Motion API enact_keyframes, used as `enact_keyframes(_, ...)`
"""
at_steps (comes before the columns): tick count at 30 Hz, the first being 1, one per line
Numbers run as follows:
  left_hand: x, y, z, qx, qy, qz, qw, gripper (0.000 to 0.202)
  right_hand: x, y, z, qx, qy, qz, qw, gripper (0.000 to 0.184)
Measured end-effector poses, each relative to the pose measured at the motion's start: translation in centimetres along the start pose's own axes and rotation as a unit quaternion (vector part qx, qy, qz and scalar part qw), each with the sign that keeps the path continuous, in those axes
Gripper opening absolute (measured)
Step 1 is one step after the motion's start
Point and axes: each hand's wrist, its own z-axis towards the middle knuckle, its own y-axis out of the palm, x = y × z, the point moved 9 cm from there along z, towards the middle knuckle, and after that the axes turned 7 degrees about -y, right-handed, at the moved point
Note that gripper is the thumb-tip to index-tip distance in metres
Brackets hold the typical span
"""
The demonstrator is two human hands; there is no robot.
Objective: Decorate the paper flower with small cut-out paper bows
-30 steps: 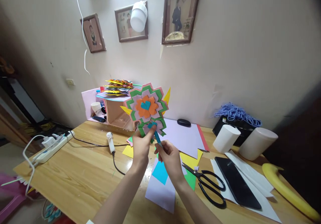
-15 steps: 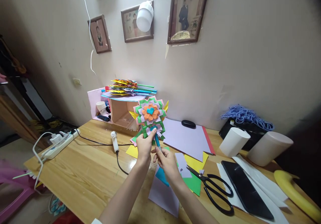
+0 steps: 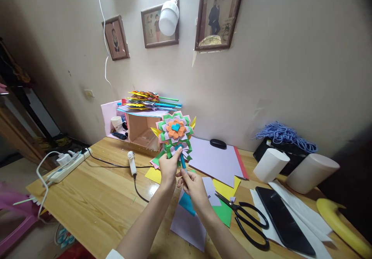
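Note:
A layered paper flower (image 3: 175,129) in green, lilac and orange, with a blue heart at its centre, is held upright over the table. My left hand (image 3: 169,167) grips it low down, the thumb pressed near the top of its blue stick (image 3: 183,161). Just below, my right hand (image 3: 192,184) pinches the lower part of that same stick between thumb and fingers. Lilac, green and blue paper sheets (image 3: 187,228) lie under my hands. To their right rest black scissors (image 3: 236,208) with the blades apart.
A glue gun (image 3: 132,163) with a cord stands left of my hands, near a power strip (image 3: 69,166). More paper flowers (image 3: 142,100) lie on a box behind. A phone (image 3: 283,220), paper rolls (image 3: 271,165) and a yellow curved object (image 3: 340,224) are at right.
The flower has shifted very slightly to the right and turned a little in my hands. Both hands keep their hold; the camera view has moved slightly.

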Motion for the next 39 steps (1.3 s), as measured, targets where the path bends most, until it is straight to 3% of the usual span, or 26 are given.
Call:
enact_keyframes(10,-0.2,0.0,0.3,-0.008,-0.012,-0.02,1.0,0.037,0.1,0.3,0.1,-0.013,0.014,0.016,1.0,0.05)
enact_keyframes(18,0.5,1.1,-0.1,-0.063,0.019,0.042,0.997,0.033,0.1,0.0,0.1,0.003,0.0,0.015,1.0,0.048)
enact_keyframes(26,0.6,1.3,0.1,-0.078,0.018,0.082,0.993,0.035,0.1,-0.2,0.2,0.007,-0.012,0.009,1.0,0.047)
enact_keyframes(34,0.6,2.1,-0.7,-0.147,0.032,0.111,0.982,0.036,-0.8,-0.3,0.1,0.013,-0.037,0.024,0.999,0.044)
enact_keyframes(39,-1.3,2.0,-0.9,-0.237,0.022,0.119,0.964,0.043,-2.4,-3.7,1.1,0.085,-0.053,0.052,0.994,0.043)
